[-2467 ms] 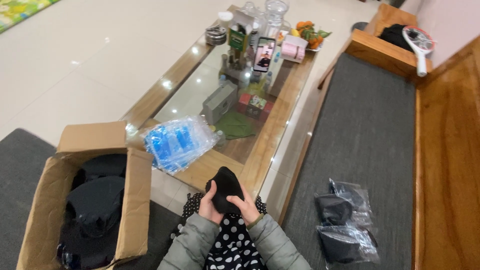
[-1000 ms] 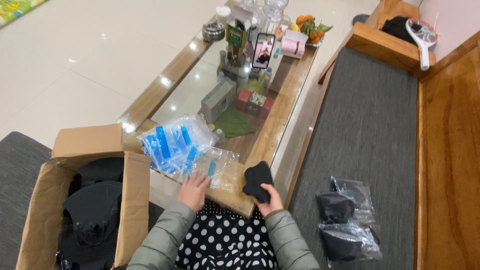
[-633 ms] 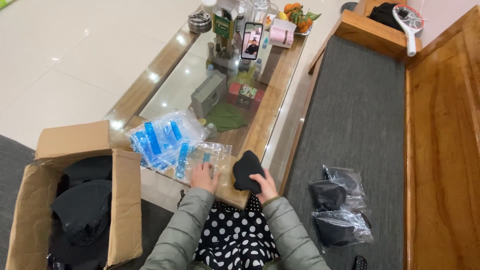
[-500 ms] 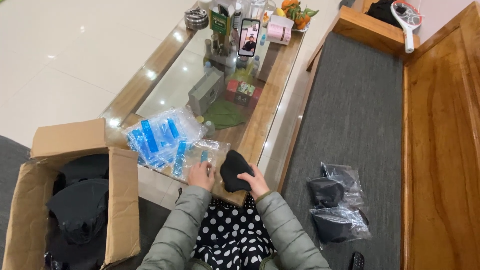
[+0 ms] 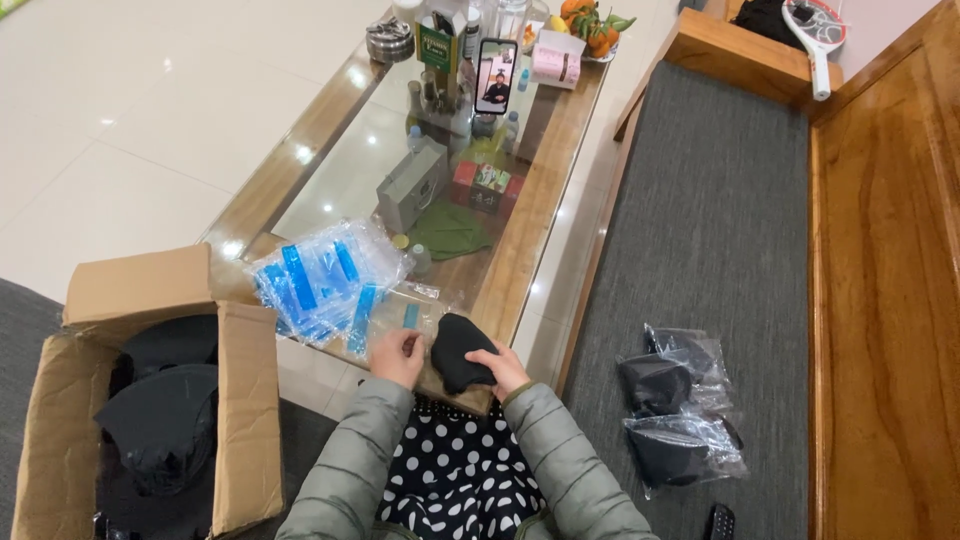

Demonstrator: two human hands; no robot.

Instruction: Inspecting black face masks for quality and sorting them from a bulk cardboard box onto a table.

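Black cloth piece (image 5: 458, 350) | right hand (image 5: 500, 368) gripping | left hand (image 5: 398, 357) on clear bag (image 5: 395, 318)

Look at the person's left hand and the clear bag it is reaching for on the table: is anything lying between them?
Nothing visible. The left hand rests directly on the clear bag at the table edge, while the right hand holds the black folded item just beside it, not between them.

One head-worn camera looks steeply down from above the lap; the table (image 5: 520, 240) runs off toward 12 o'clock, the box (image 5: 240, 420) sits at 8 o'clock, the bench (image 5: 720, 250) at 3; hands close below; no second view.
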